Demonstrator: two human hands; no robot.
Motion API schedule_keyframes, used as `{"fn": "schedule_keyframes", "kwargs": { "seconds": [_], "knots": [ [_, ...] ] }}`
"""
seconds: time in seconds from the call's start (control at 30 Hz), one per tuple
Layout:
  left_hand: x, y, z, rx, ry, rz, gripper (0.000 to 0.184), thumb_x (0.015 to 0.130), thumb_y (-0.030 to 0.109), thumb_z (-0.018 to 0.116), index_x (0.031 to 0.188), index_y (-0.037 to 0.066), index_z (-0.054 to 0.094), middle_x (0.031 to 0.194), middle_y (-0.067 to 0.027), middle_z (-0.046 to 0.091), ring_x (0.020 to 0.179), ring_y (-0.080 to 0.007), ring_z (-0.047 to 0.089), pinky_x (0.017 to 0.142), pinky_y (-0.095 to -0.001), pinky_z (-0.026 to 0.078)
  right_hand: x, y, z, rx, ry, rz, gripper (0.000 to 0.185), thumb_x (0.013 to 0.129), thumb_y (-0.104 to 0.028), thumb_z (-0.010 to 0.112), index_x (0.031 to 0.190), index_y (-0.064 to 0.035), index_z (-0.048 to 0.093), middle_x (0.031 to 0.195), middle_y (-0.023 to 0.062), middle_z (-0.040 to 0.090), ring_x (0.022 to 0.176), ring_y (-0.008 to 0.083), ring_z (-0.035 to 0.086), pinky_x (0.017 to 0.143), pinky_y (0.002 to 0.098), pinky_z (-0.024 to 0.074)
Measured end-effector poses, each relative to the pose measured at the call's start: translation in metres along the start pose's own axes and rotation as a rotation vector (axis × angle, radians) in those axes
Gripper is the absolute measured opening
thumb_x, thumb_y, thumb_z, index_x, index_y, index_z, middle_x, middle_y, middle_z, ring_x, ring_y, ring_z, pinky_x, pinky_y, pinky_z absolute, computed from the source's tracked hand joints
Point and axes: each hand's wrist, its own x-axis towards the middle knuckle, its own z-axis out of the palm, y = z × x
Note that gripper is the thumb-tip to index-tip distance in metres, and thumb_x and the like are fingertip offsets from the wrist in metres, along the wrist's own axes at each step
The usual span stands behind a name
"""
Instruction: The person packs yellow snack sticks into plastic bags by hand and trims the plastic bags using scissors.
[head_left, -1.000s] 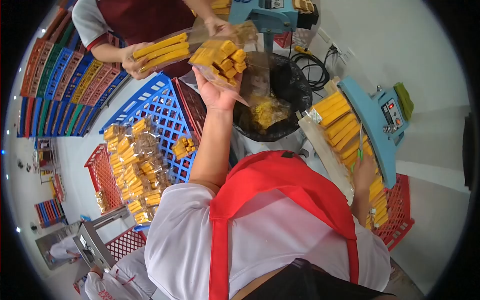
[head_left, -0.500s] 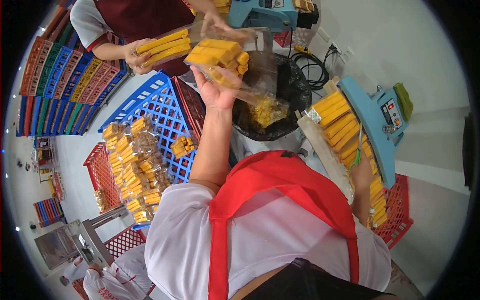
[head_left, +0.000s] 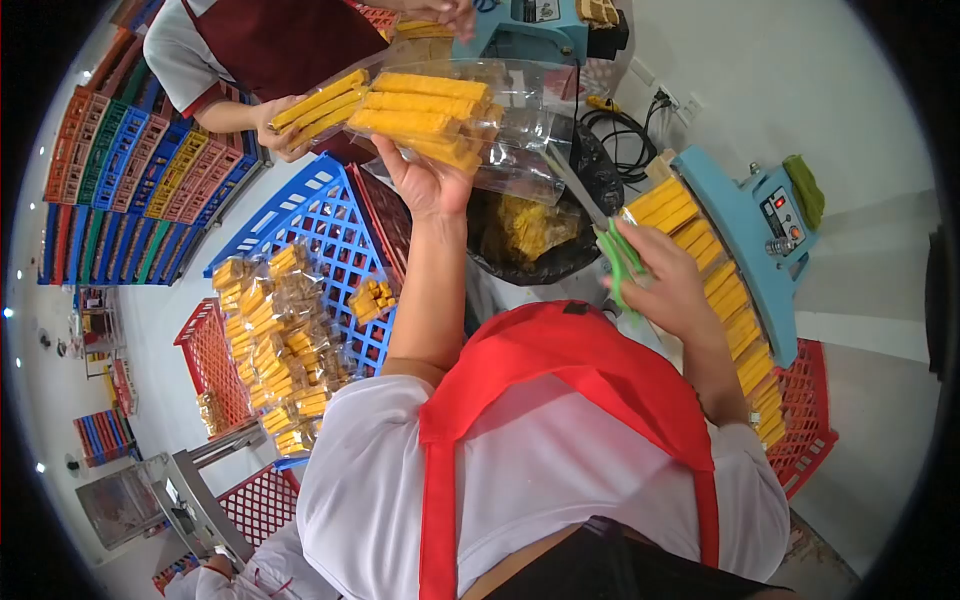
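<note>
My left hand (head_left: 428,185) is raised under a clear plastic bag of yellow sticks (head_left: 420,108) and grips it from below. The bag's loose plastic end (head_left: 530,120) stretches right, over the black-lined bin (head_left: 600,185). My right hand (head_left: 660,280) is wrapped round the green handles of scissors (head_left: 615,250). Their blades point up and left, close to the plastic, and look parted. A co-worker's hand (head_left: 285,128) holds another bag of yellow sticks (head_left: 320,102) just left of mine. The co-worker's other hand (head_left: 450,14) is at the top.
Filled bags (head_left: 275,340) lie on a blue crate (head_left: 335,215) at the left. A teal sealing machine (head_left: 740,240) stands at the right beside a row of yellow sticks (head_left: 735,310). Yellow scraps (head_left: 535,228) lie in the bin. Stacked crates (head_left: 140,150) stand at the far left.
My right hand has lifted the scissors from the row of sticks up and left to the bag's loose end. The bag in my left hand now lies more level. The co-worker's other hand has moved up, away from the bags.
</note>
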Motion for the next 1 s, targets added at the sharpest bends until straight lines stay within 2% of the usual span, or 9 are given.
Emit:
{"fn": "schedule_keyframes", "kwargs": {
  "seconds": [0.1, 0.17, 0.2, 0.27, 0.37, 0.5, 0.57, 0.87, 1.0],
  "knots": [
    [-0.002, 0.004, 0.004, 0.013, -0.012, 0.021, 0.061, 0.071, 0.048, 0.059, 0.120, 0.016, 0.043, 0.122, -0.0026, 0.045, 0.114, -0.0236, 0.039, 0.098, -0.0446, 0.027, 0.023, -0.004, 0.007, -0.280, 0.065, -0.034, 0.051, 0.065, -0.018, 0.065, 0.112, -0.0041, 0.050, 0.096, 0.0114, 0.055, 0.070, 0.0241, 0.056, 0.059, 0.0298, 0.0442],
    [-0.004, 0.007, 0.000, -0.441, -0.237, -0.124, 0.064, 0.074, 0.051, 0.055, 0.125, 0.015, 0.037, 0.125, -0.0025, 0.042, 0.114, -0.0231, 0.039, 0.096, -0.0437, 0.030, 0.028, -0.002, 0.011, -0.233, 0.096, -0.064, 0.052, 0.064, -0.018, 0.064, 0.113, -0.0059, 0.049, 0.095, 0.0100, 0.055, 0.070, 0.0249, 0.055, 0.060, 0.0310, 0.0443],
    [-0.005, 0.006, 0.002, -0.442, -0.233, -0.112, 0.064, 0.074, 0.051, 0.055, 0.125, 0.015, 0.037, 0.125, -0.0025, 0.042, 0.114, -0.0231, 0.039, 0.096, -0.0437, 0.030, 0.029, -0.002, 0.014, -0.231, 0.085, -0.067, 0.052, 0.064, -0.018, 0.064, 0.113, -0.0059, 0.049, 0.095, 0.0100, 0.055, 0.070, 0.0249, 0.055, 0.060, 0.0310, 0.0443],
    [-0.006, 0.004, 0.007, 0.002, -0.034, 0.086, 0.063, 0.075, 0.049, 0.055, 0.124, 0.013, 0.037, 0.125, -0.0027, 0.041, 0.115, -0.0224, 0.038, 0.097, -0.0426, 0.030, 0.032, -0.002, 0.017, -0.146, 0.053, -0.054, 0.054, 0.063, -0.017, 0.063, 0.113, -0.0059, 0.049, 0.094, 0.0099, 0.055, 0.068, 0.0248, 0.055, 0.059, 0.0311, 0.0440],
    [-0.005, 0.005, 0.005, 0.000, -0.028, 0.102, 0.062, 0.076, 0.049, 0.054, 0.124, 0.013, 0.037, 0.125, -0.0030, 0.042, 0.115, -0.0223, 0.039, 0.097, -0.0423, 0.030, 0.036, -0.007, 0.020, -0.082, 0.023, 0.026, 0.055, 0.059, -0.005, 0.064, 0.113, -0.0013, 0.049, 0.094, 0.0140, 0.055, 0.078, 0.0247, 0.055, 0.070, 0.0277, 0.0442],
    [-0.006, 0.006, 0.009, 0.031, -0.008, 0.113, 0.059, 0.072, 0.047, 0.059, 0.120, 0.015, 0.044, 0.121, -0.0015, 0.046, 0.112, -0.0210, 0.042, 0.096, -0.0398, 0.032, 0.040, -0.001, 0.024, -0.166, 0.070, -0.085, 0.056, 0.059, -0.004, 0.065, 0.112, -0.0014, 0.050, 0.093, 0.0136, 0.054, 0.075, 0.0223, 0.054, 0.068, 0.0275, 0.0440],
    [-0.007, 0.006, 0.008, 0.050, -0.014, 0.106, 0.064, 0.075, 0.051, 0.054, 0.124, 0.013, 0.037, 0.125, -0.0041, 0.042, 0.114, -0.0231, 0.039, 0.097, -0.0419, 0.030, 0.041, 0.002, 0.027, -0.162, 0.085, -0.119, 0.055, 0.060, -0.015, 0.064, 0.113, -0.0060, 0.049, 0.092, 0.0109, 0.054, 0.067, 0.0248, 0.054, 0.058, 0.0304, 0.0440],
    [-0.011, 0.009, 0.000, -0.026, 0.005, 0.067, 0.061, 0.074, 0.047, 0.056, 0.123, 0.014, 0.040, 0.125, -0.0039, 0.043, 0.115, -0.0237, 0.039, 0.097, -0.0433, 0.029, 0.043, 0.021, 0.042, 0.074, 0.084, -0.068, 0.048, 0.067, -0.011, 0.061, 0.113, -0.0040, 0.048, 0.095, 0.0134, 0.055, 0.076, 0.0281, 0.055, 0.064, 0.0311, 0.0440],
    [-0.011, 0.015, -0.012, 0.037, 0.056, 0.117, 0.059, 0.075, 0.046, 0.056, 0.122, 0.013, 0.040, 0.124, -0.0043, 0.044, 0.114, -0.0235, 0.040, 0.097, -0.0427, 0.031, 0.051, 0.017, 0.040, 0.005, 0.025, -0.015, 0.046, 0.069, -0.011, 0.059, 0.113, -0.0032, 0.048, 0.094, 0.0126, 0.055, 0.078, 0.0280, 0.055, 0.067, 0.0308, 0.0434]
  ]
}}
